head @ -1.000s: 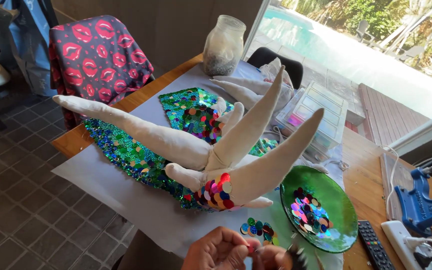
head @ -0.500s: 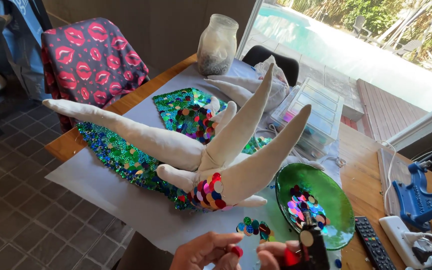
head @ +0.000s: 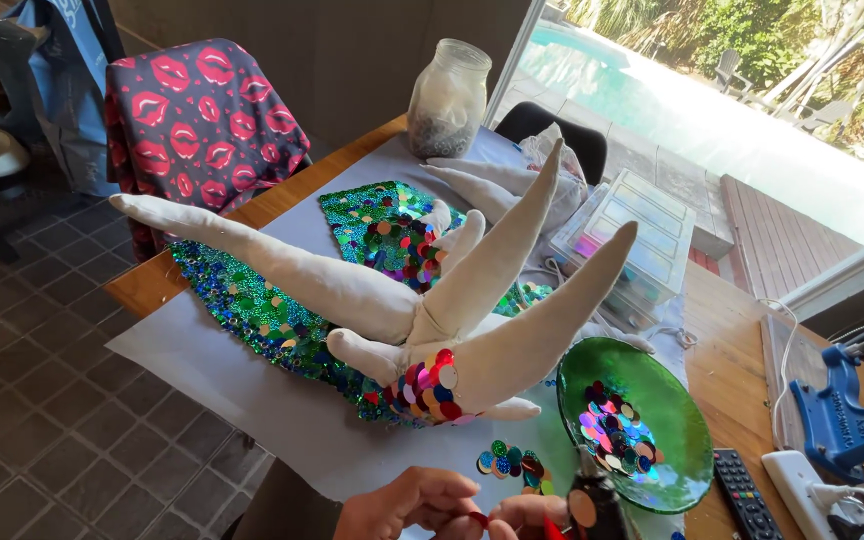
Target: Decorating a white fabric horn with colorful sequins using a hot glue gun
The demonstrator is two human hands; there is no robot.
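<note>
Head view, hands: left hand and right hand at the bottom edge, fingertips meeting.
Left fingers: curled in, pinched with the right fingertips on a small red piece; which hand carries it cannot be told.
Right fingers: bent toward the left hand, largely cut off by the frame edge and a dark tool bearing a round sequin; grip on the tool not discernible.
Head view, work piece: cream stuffed fabric shape with long pointed arms, lying on grey paper, well above the hands; band of red, gold and pink sequins at its base.
Beneath it: green sequin fabric, spread across the paper.
Near the hands: small heap of loose sequins on the paper, just above the fingertips.
Right of heap: green glass dish holding more sequins.
Far right: black remote, blue glue gun.
Behind: clear compartment box, glass jar, wooden table.
Left: chair cover with red lips.
</note>
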